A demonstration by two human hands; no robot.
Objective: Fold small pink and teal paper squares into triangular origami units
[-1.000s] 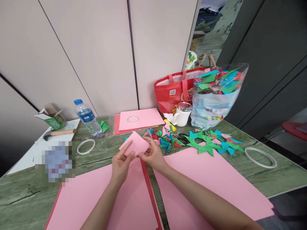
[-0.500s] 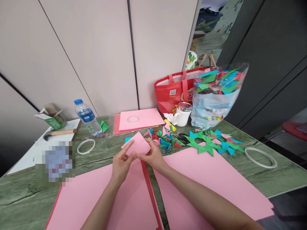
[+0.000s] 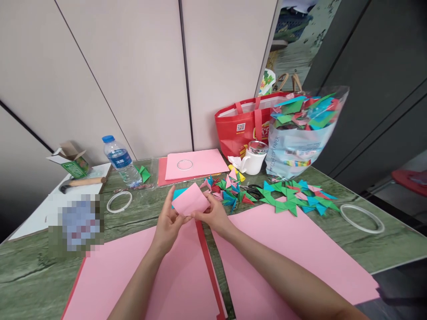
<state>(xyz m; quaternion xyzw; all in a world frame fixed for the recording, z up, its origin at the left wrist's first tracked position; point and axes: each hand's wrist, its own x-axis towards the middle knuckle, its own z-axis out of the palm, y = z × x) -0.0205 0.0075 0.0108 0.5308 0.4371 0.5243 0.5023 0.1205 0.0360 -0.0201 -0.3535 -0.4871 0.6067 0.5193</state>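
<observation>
A small pink piece of paper (image 3: 191, 200) is held up between both hands, above the table. My left hand (image 3: 169, 220) pinches its lower left edge with the thumb, the index finger pointing up beside it. At its right edge, the thumb and fingers of my right hand (image 3: 213, 215) close on the sheet. A blue paper piece (image 3: 179, 192) shows partly behind it. Beneath my arms lie large pink sheets (image 3: 187, 275), with a red sheet's edge showing, and another pink stack (image 3: 283, 253) to the right.
Folded paper pieces (image 3: 233, 189), black scissors (image 3: 254, 191) and linked green paper stars (image 3: 280, 204) lie beyond my hands. A white mug (image 3: 254, 160), a red bag (image 3: 235, 129) and a filled plastic bag (image 3: 290, 151) stand behind. Leftward are a water bottle (image 3: 122, 162) and a hammer (image 3: 85, 182).
My left index finger has lifted off the face of the pink paper and now points up. The paper has tilted slightly; my right hand stays at its right edge.
</observation>
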